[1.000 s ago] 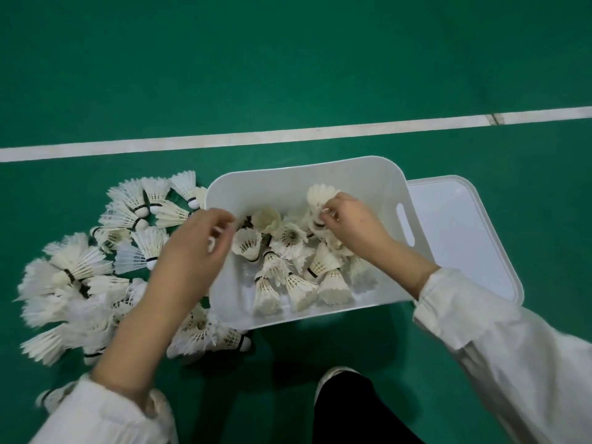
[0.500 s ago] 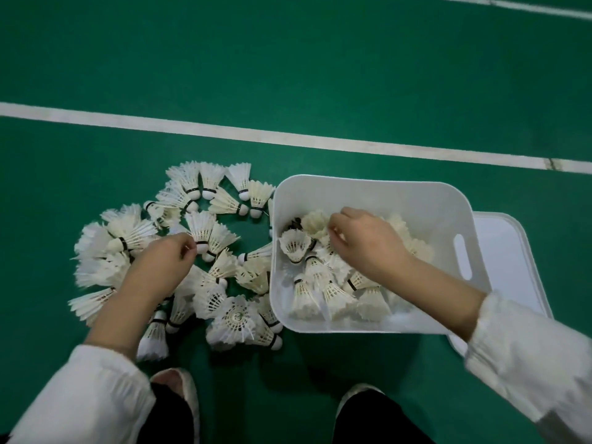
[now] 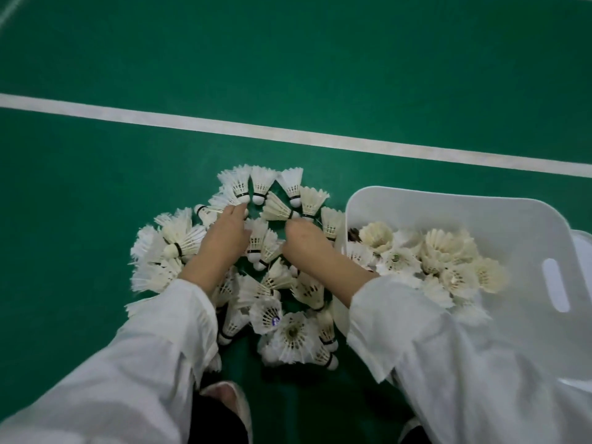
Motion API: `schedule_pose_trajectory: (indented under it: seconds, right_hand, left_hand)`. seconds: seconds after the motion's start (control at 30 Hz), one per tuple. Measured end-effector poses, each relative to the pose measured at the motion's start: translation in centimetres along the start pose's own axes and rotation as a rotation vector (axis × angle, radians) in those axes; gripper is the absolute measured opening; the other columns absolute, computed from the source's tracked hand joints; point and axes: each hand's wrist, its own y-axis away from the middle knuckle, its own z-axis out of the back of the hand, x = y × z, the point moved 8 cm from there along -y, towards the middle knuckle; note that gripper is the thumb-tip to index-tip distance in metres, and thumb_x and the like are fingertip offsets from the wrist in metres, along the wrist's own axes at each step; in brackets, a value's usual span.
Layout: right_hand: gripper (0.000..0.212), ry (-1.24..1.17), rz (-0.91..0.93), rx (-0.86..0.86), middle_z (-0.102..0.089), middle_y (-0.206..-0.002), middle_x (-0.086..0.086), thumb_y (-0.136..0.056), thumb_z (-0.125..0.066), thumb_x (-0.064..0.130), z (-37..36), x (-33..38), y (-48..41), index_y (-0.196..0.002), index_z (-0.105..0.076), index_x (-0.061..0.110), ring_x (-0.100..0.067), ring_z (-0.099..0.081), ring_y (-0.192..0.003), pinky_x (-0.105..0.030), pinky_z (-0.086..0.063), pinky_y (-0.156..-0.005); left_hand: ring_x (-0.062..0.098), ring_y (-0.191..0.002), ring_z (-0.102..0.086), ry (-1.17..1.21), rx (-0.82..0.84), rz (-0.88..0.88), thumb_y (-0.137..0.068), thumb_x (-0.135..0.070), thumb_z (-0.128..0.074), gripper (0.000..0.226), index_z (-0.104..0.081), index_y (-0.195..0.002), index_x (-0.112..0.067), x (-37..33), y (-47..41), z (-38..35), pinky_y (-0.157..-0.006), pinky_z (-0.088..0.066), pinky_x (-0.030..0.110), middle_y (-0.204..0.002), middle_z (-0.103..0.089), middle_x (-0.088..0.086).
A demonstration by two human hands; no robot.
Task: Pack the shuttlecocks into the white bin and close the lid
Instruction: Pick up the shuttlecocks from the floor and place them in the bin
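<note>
Counting what's here: one white bin [image 3: 480, 216], one lid [image 3: 584, 248], two hands, and way too many shuttlecocks. The loose pile [image 3: 272, 283] sits on the green floor [image 3: 288, 59] just left of the bin. I get somewhere past two dozen, but they overlap so much that I can't pin an exact number. The bin load [image 3: 442, 257] shows around a dozen, heaped toward the right side, with more probably buried underneath.

The left hand [image 3: 224, 238] reaches into the far side of the pile, its fingers bunched and bent down onto the cork end of a white shuttlecock [image 3: 238, 187]. The back of the hand hides the grip, so I can't tell if it actually has hold. The right hand [image 3: 304, 238] is just beside it, over the pile rather than the bin. Its fingertips are pinched narrow on the cork end of a cream shuttlecock [image 3: 277, 208], which lies on its side.

Hard to see: the lid is only a sliver at the right edge, behind the bin. The right sleeve [image 3: 448, 363] covers the bin's near wall, and the left sleeve [image 3: 144, 363] covers the pile's near-left bit. There are two shoes, one [image 3: 227, 398] partly visible and the other [image 3: 410, 427] cut off at the bottom. One white line [image 3: 288, 133] crosses the floor beyond everything.
</note>
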Motion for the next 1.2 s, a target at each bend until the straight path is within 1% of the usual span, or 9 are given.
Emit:
schedule_pose_trajectory:
  seconds: [0.1, 0.3, 0.4, 0.5, 0.63, 0.77, 0.9, 1.03, 1.2]
  right_hand:
    - [0.033, -0.014, -0.094, 0.110, -0.043, -0.135, -0.022, -0.093, -0.039, 0.002, -2.3, -1.0, -1.8, -0.125, -0.043, -0.003, -0.036, -0.048, -0.121, -0.039, -0.042, -0.095]
    - [0.028, -0.214, -0.210, 0.161, -0.056, -0.114, -0.020, -0.088, -0.052, 0.009, -5.2, -1.4, -3.4, -0.114, -0.043, 0.003, -0.035, -0.055, -0.108, -0.033, -0.039, -0.074]
    - [0.009, -0.249, -0.255, 0.085, -0.053, -0.079, -0.010, -0.086, -0.053, 0.006, -3.8, -2.3, -3.4, -0.079, -0.049, 0.009, -0.030, -0.057, -0.092, -0.033, -0.043, -0.072]
    - [0.013, -0.203, -0.215, -0.004, -0.065, -0.092, -0.014, -0.087, -0.050, 0.004, -1.4, -1.8, -2.6, -0.092, -0.063, 0.002, -0.031, -0.062, -0.092, -0.036, -0.051, -0.080]
    - [0.022, -0.250, -0.135, -0.221, -0.061, -0.107, -0.017, -0.090, -0.044, 0.006, 3.4, -1.5, -1.1, -0.108, -0.056, 0.000, -0.032, -0.059, -0.095, -0.031, -0.041, -0.071]
    - [0.025, -0.287, -0.132, -0.278, -0.060, -0.115, -0.020, -0.092, -0.041, 0.003, 6.2, -2.2, 0.2, -0.115, -0.051, -0.001, -0.034, -0.057, -0.105, -0.030, -0.037, -0.073]
    - [0.024, -0.278, -0.073, -0.313, -0.062, -0.107, -0.019, -0.092, -0.039, -0.001, 6.5, -1.9, 0.8, -0.113, -0.052, -0.001, -0.031, -0.056, -0.090, -0.029, -0.036, -0.067]
    - [0.022, -0.302, 0.013, -0.300, -0.063, -0.104, -0.019, -0.093, -0.040, 0.002, 6.6, -1.4, 1.2, -0.111, -0.053, 0.000, -0.030, -0.057, -0.086, -0.037, -0.045, -0.071]
    - [0.022, -0.664, 0.076, -0.302, -0.064, -0.103, -0.009, -0.094, -0.050, 0.014, 8.1, -3.1, 3.5, -0.114, -0.055, 0.006, -0.024, -0.066, -0.090, -0.041, -0.055, -0.083]
  left_hand:
    - [0.030, -0.126, -0.040, 0.021, 0.093, 0.014, -0.089, -0.017, -0.052, 0.055, -0.033, -0.140, -0.009, 1.0, -1.0, -1.6, -0.103, -0.035, 0.040, -0.142, -0.039, 0.014]
    - [0.023, -0.089, -0.056, 0.133, 0.122, -0.017, -0.087, -0.024, -0.060, 0.033, -0.050, -0.115, -0.010, 1.2, 0.1, -1.3, -0.073, -0.042, 0.031, -0.110, -0.058, 0.011]
    - [0.021, -0.070, -0.064, 0.288, 0.025, -0.011, -0.093, -0.017, -0.049, 0.013, -0.042, -0.105, -0.017, 0.8, 0.8, 1.2, -0.061, -0.053, 0.039, -0.090, -0.063, 0.009]
    - [0.026, -0.061, -0.065, 0.361, -0.153, -0.029, -0.094, -0.011, -0.045, 0.022, -0.028, -0.102, -0.023, 0.2, 1.4, 4.5, -0.056, -0.054, 0.048, -0.078, -0.063, 0.012]
    - [0.018, -0.066, -0.057, 0.187, -0.154, -0.253, -0.095, -0.008, -0.037, 0.024, -0.030, -0.095, -0.030, -3.2, 3.4, 3.6, -0.053, -0.048, 0.031, -0.086, -0.055, 0.003]
    - [0.028, -0.079, -0.052, -0.165, 0.046, -0.501, -0.088, -0.008, -0.045, 0.024, -0.047, -0.110, -0.017, -6.0, 5.4, -2.2, -0.062, -0.045, 0.035, -0.120, -0.039, 0.008]
    - [0.025, -0.113, -0.049, -0.244, 0.232, -0.559, -0.091, -0.019, -0.048, 0.028, -0.052, -0.119, -0.013, -5.7, 6.4, -7.1, -0.086, -0.044, 0.031, -0.142, -0.024, 0.009]
    - [0.024, -0.111, -0.047, -0.314, 0.229, -0.543, -0.088, -0.011, -0.054, 0.023, -0.058, -0.111, -0.010, -5.3, 6.0, -7.7, -0.087, -0.043, 0.030, -0.134, -0.034, 0.010]
    - [0.026, -0.094, -0.049, -0.311, 0.103, -0.356, -0.087, -0.017, -0.057, 0.014, -0.057, -0.098, -0.008, -4.4, 5.1, -3.4, -0.079, -0.046, 0.038, -0.109, -0.044, 0.009]
